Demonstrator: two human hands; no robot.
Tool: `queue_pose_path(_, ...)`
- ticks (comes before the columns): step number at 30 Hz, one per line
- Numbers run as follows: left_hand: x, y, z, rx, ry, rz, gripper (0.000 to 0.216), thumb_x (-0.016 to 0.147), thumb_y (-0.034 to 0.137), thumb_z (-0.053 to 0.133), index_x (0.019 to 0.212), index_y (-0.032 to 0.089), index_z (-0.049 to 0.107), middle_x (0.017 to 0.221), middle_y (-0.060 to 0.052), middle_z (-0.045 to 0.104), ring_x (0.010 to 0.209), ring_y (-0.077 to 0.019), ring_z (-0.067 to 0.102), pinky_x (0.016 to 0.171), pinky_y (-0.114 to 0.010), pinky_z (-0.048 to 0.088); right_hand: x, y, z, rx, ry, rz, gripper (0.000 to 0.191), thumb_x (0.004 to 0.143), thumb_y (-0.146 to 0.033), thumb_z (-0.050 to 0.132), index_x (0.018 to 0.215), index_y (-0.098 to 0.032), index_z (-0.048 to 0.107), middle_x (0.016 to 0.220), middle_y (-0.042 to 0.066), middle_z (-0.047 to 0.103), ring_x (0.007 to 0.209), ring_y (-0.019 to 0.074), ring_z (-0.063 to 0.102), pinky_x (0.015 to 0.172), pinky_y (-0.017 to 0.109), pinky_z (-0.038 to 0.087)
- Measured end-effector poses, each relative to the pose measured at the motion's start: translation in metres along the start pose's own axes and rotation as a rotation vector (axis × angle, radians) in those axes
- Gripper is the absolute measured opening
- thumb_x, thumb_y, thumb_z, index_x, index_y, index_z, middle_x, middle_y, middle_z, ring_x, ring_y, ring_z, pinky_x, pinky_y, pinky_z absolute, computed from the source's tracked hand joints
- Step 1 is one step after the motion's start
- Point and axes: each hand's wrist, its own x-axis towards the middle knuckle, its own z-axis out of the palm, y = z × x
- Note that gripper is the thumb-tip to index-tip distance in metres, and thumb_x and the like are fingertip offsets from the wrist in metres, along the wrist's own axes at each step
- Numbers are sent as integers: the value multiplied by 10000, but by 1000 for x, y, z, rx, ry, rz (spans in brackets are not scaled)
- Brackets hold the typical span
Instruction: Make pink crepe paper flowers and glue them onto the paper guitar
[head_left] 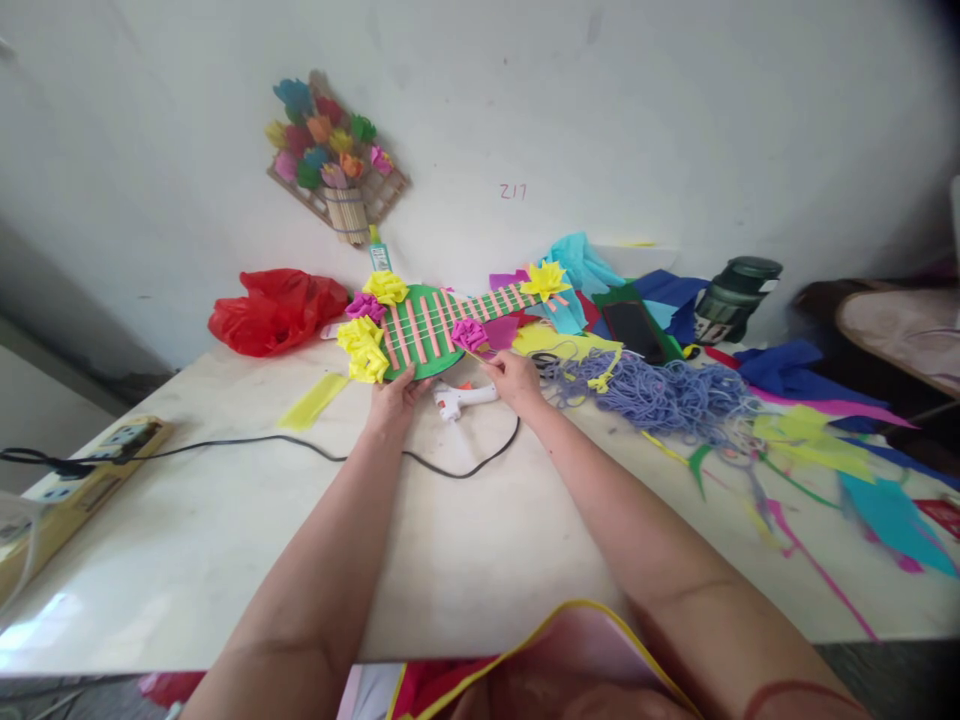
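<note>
My left hand (397,392) grips the lower edge of a green paper lute (424,330), which has pink strips, white strings and paper flowers on it. Yellow flowers (363,350) and a magenta one (365,306) sit at its left end, and another yellow flower (545,281) is at the neck's tip. Between the fingertips of my right hand (514,382) is the thin stem of a magenta paper flower (469,335), held against the front of the lute's body. Just below, a white glue gun (454,402) lies between my hands.
A black cord (285,438) crosses the table to a power strip (90,490) at left. A red plastic bag (277,312) sits behind. To the right are tangled purple yarn (667,395), a phone (634,330), paper scraps and a dark bottle (739,300).
</note>
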Motion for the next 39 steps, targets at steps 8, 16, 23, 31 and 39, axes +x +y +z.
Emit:
queue_pose_path(8, 1, 0, 1, -4, 8, -15, 571, 661, 32, 685, 1170, 239, 530, 969, -62, 679, 691, -175, 669, 578, -275, 580, 0, 0, 0, -21, 36, 20, 163, 781, -338, 570, 703, -210, 633, 700, 9, 660, 676, 154, 567, 588, 245, 323)
queue_pose_path(16, 1, 0, 0, -18, 4, -7, 520, 677, 34, 663, 1144, 233, 548, 971, -60, 675, 698, -176, 669, 588, -280, 582, -3, -3, -1, -157, -31, -68, 273, 888, -339, 429, 846, -188, 652, 832, 61, 683, 750, 166, 575, 600, 261, 292)
queue_pose_path(23, 1, 0, 1, -15, 18, -12, 544, 675, 47, 670, 1165, 241, 533, 1011, -64, 669, 719, -174, 670, 583, -262, 579, -4, -5, -3, -208, -87, -68, 322, 921, -320, 344, 898, -194, 639, 854, 68, 682, 740, 170, 575, 598, 267, 285)
queue_pose_path(31, 0, 0, 2, 9, -1, 5, 530, 663, 45, 676, 1138, 241, 547, 970, -55, 677, 714, -171, 665, 588, -271, 583, -3, -7, -4, -214, -94, -49, 342, 924, -343, 334, 897, -206, 646, 821, 62, 680, 739, 176, 573, 585, 272, 269)
queue_pose_path(39, -2, 1, 3, -4, 13, 10, 528, 678, 47, 657, 1155, 241, 538, 1004, -68, 673, 713, -176, 666, 589, -280, 581, 3, -6, -6, -140, -93, -56, 352, 922, -350, 345, 854, -202, 656, 832, 55, 689, 761, 169, 588, 603, 262, 297)
